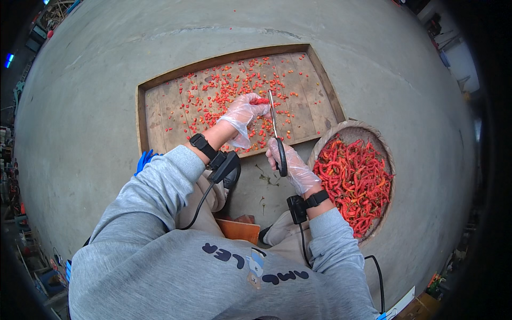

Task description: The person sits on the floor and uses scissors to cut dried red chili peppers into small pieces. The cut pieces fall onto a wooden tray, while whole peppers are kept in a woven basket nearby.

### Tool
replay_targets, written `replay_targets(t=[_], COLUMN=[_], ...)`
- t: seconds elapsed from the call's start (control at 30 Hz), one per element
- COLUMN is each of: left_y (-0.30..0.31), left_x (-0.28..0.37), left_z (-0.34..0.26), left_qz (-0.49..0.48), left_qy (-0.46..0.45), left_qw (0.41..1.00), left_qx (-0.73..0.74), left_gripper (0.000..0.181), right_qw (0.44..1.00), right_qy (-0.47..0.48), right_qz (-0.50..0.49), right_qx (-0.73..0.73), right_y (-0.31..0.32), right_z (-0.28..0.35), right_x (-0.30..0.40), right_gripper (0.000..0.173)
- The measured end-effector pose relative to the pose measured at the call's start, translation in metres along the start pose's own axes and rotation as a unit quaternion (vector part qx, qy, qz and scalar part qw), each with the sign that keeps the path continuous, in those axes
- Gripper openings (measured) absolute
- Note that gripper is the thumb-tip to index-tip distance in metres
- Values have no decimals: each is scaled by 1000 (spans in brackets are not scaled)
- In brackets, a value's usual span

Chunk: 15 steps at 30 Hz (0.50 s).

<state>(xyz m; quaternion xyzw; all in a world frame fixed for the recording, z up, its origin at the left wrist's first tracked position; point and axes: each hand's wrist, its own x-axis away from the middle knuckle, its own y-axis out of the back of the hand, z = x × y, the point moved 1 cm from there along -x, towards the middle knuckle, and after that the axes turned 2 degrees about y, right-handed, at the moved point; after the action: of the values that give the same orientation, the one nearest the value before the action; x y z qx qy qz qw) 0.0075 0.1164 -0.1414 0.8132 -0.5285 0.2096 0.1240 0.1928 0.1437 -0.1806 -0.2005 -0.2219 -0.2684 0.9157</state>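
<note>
Over a shallow wooden tray (316, 108), my left hand (242, 112) in a clear plastic glove pinches a red chili pepper (260, 101). In my right hand (289, 164), gloved the same way, are scissors with black handles (282, 158). Their metal blades (272, 112) point away from me and stand right beside the pepper's end; whether they touch it I cannot tell. Many cut red and orange chili pieces (224, 90) lie scattered across the tray's boards. A round woven basket (316, 154) heaped with whole red chilies (354, 184) stands close to my right forearm.
Green chili stems (267, 180) lie on the grey concrete floor (96, 100) between my feet and the tray. A blue glove (144, 160) shows by the tray's near left corner. Cables (200, 208) run from the devices strapped to both wrists. Beneath me is a wooden seat (238, 231).
</note>
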Motion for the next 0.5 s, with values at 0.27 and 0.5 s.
replay_targets(t=[0.27,0.5], left_y=[5,11], left_x=[-1,-7], left_z=[3,5], left_qz=[31,-14], left_qy=[15,3], left_qw=[998,996], left_qx=[49,86], left_gripper=[27,28], right_qw=[997,999], right_qy=[-16,8], right_qz=[-76,-38], right_qx=[-31,3], right_y=[0,1], right_z=[9,1], right_x=[0,0], right_gripper=[36,49])
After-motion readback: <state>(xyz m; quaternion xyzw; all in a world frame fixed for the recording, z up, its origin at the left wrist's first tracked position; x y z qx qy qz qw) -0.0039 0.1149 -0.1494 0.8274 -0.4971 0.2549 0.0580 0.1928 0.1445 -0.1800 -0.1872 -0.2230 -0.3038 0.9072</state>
